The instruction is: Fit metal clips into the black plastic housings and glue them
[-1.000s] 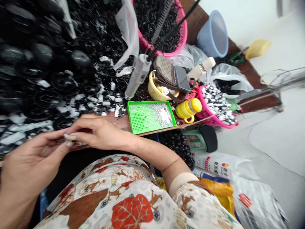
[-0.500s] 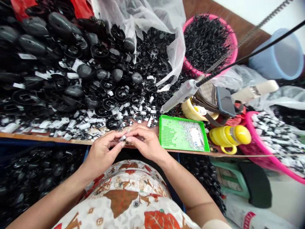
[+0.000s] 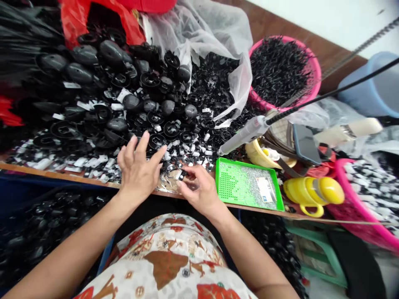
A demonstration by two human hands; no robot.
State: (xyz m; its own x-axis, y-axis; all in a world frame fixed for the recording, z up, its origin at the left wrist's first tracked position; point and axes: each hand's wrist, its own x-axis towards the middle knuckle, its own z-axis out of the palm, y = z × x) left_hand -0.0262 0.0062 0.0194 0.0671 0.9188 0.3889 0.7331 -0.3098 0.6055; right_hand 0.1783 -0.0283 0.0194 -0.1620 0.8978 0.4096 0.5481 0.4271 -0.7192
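Note:
My left hand (image 3: 139,168) is spread out over the near edge of the pile, its fingertips by the round black plastic housings (image 3: 156,141). Nothing shows in its grasp. Between the thumb and fingers of my right hand (image 3: 202,189) is a small black-and-white plastic part (image 3: 181,176), partly covered by the fingers. Small white plastic pieces (image 3: 195,149) lie scattered just beyond that hand. Thin metal pins (image 3: 168,183) rest on the bench between my two hands.
Right of my right hand sits a green tray (image 3: 220,187) of tiny metal pieces. An electric screwdriver (image 3: 245,135) hangs on its cord behind it. Further right are a yellow bottle (image 3: 311,191), a phone (image 3: 306,143) and pink baskets (image 3: 316,79) of parts.
My left hand has left the small part, moved up and left over the pile, and opened. My right hand has shifted slightly right, keeping the part. The view has turned left.

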